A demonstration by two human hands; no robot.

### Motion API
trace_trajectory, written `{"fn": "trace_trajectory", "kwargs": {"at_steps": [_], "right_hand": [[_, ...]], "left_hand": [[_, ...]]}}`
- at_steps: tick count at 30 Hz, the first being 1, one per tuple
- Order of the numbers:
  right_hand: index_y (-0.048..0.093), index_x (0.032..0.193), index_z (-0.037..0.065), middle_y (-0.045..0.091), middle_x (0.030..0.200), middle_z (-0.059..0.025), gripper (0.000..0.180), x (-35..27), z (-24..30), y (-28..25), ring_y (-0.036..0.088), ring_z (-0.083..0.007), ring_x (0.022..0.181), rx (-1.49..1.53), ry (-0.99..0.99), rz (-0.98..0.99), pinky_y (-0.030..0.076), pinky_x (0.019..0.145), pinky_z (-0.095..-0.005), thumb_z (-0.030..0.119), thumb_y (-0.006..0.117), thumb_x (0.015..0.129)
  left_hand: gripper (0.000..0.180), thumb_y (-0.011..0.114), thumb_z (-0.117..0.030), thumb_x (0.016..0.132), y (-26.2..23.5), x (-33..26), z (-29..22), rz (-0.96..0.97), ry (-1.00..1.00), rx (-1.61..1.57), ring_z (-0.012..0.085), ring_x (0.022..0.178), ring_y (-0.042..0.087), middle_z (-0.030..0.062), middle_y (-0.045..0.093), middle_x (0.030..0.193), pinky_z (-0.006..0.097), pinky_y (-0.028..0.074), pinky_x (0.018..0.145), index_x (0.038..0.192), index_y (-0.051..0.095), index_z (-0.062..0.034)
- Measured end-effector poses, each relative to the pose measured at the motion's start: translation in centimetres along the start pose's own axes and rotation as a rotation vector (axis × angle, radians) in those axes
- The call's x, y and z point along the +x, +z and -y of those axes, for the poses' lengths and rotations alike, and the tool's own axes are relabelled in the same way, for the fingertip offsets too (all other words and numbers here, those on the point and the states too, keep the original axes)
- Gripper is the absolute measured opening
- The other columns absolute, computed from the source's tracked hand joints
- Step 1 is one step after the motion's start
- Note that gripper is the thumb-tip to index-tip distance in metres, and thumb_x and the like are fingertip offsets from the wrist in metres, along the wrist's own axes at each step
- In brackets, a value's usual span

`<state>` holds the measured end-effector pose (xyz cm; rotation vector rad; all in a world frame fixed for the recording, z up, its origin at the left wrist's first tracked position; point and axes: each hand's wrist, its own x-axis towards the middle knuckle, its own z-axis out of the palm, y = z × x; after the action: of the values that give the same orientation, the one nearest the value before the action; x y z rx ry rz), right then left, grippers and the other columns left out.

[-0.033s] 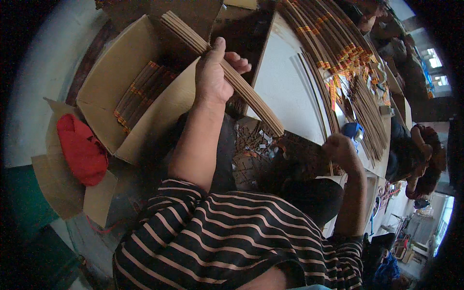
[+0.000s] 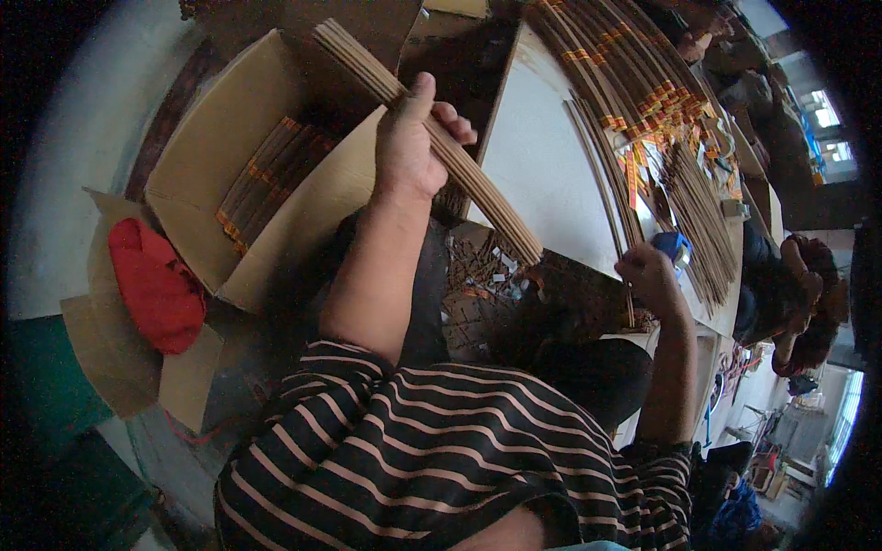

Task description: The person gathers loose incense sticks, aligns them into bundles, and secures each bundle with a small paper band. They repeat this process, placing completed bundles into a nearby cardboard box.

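- The left hand (image 2: pixel 407 151) grips a bundle of thin brown sticks (image 2: pixel 496 207), thumb raised along one side and fingers curled around the other
- This bundle slants in mid-air between box and table, its upper end toward the cardboard box (image 2: pixel 335 179), its lower end above a litter of stick pieces and paper scraps (image 2: pixel 487 271)
- The right hand (image 2: pixel 650 277) is at the near edge of the white tabletop (image 2: pixel 537 138), fingers bent inward; whether they pinch a stick, I cannot tell
- Just beside it are a round blue object (image 2: pixel 671 248) and the ends of a few loose sticks (image 2: pixel 602 174)
- Farther along the tabletop lie bundles with red-and-yellow bands (image 2: pixel 616 64) and a pile of unbanded sticks (image 2: pixel 703 225)
- More banded bundles (image 2: pixel 271 179) lie inside the box, and a red cloth item (image 2: pixel 156 285) rests on its flaps
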<state>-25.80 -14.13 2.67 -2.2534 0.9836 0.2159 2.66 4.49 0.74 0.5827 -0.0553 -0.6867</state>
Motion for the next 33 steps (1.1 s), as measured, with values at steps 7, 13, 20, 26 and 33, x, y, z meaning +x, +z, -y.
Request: {"fn": "trace_trajectory", "kwargs": {"at_steps": [7, 13, 20, 26, 33], "right_hand": [[0.057, 0.077, -0.002, 0.059, 0.071, -0.0148, 0.02, 6.2, -2.2, 0.1, 0.057, -0.0248, 0.067, -0.243, 0.019, -0.251, 0.044, 0.061, -0.036, 0.016, 0.064, 0.074], [0.054, 0.103, 0.001, 0.058, 0.095, -0.0161, 0.029, 3.2, 5.5, 4.1, 0.055, -0.0281, 0.09, 0.213, -0.331, -0.399, 0.043, 0.081, -0.0362, 0.016, 0.06, 0.08], [0.044, 0.093, 0.0, 0.055, 0.067, -0.0104, 0.033, 1.3, 12.4, 11.1, 0.054, -0.0199, 0.058, 0.094, -0.25, -0.128, 0.044, 0.053, -0.0331, 0.023, 0.063, 0.079], [0.044, 0.085, 0.005, 0.042, 0.054, 0.0008, 0.02, -1.7, 14.9, 8.4, 0.04, -0.0081, 0.039, 0.983, 0.07, 0.58, 0.034, 0.036, -0.0208, 0.015, 0.061, 0.078], [0.043, 0.082, 0.005, 0.042, 0.053, 0.0006, 0.019, -1.8, 14.8, 8.9, 0.039, -0.0088, 0.037, 0.73, -0.031, 0.379, 0.033, 0.035, -0.0211, 0.014, 0.058, 0.079]], "left_hand": [[0.035, 0.063, -0.034, 0.08, 1.6, -1.0, 2.5, 0.113, -0.158, 0.01, 0.0105, 0.045, 0.04, -0.0031, 0.04, 0.053, 0.025, 0.033, 0.042, 0.062, 0.04, -0.0154], [0.033, 0.063, -0.033, 0.08, 2.0, -1.5, 3.0, 0.023, -0.183, 0.069, 0.0106, 0.043, 0.038, -0.0038, 0.039, 0.053, 0.027, 0.034, 0.043, 0.063, 0.041, -0.0148], [0.03, 0.063, -0.03, 0.081, 2.7, -2.3, 3.9, -0.014, -0.2, 0.122, 0.0125, 0.044, 0.041, -0.0017, 0.041, 0.052, 0.029, 0.036, 0.045, 0.064, 0.044, -0.0132], [0.028, 0.061, -0.031, 0.082, 1.2, -1.0, 1.4, 0.242, -0.271, -0.174, 0.0082, 0.043, 0.037, -0.0039, 0.038, 0.053, 0.024, 0.032, 0.041, 0.067, 0.044, -0.0143], [0.032, 0.06, -0.03, 0.083, 2.2, -1.6, 1.9, 0.028, -0.241, 0.002, 0.0094, 0.042, 0.036, -0.0032, 0.038, 0.053, 0.025, 0.03, 0.04, 0.064, 0.039, -0.0139]]}}
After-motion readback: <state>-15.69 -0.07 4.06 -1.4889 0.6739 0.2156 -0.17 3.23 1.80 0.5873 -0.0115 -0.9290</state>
